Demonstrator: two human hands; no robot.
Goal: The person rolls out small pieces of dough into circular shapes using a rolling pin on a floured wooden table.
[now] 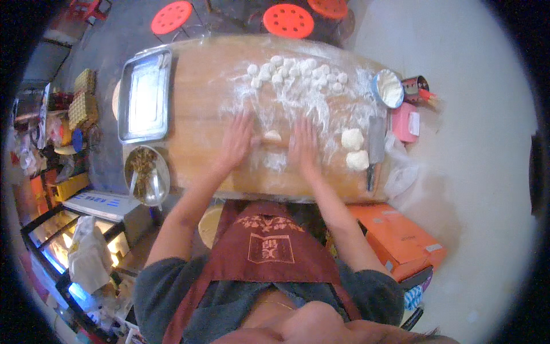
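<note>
Both my hands lie palm down at the middle of a flour-dusted wooden tabletop (202,94). A small pale piece of dough (272,136) sits between my left hand (240,139) and my right hand (303,144). The fingers of each hand point away from me; blur hides whether a thin rolling pin lies under the palms. Farther back is a group of small floured dough pieces (294,71). Two larger dough lumps (355,149) rest to the right, beside a wide-bladed cleaver (376,139).
An empty metal tray (146,96) lies at the left, with a bowl of brownish filling (145,172) nearer me. At the right edge stand a bowl of flour (389,89), a metal can (415,88) and a pink tissue box (404,122). An orange box (399,234) is below right.
</note>
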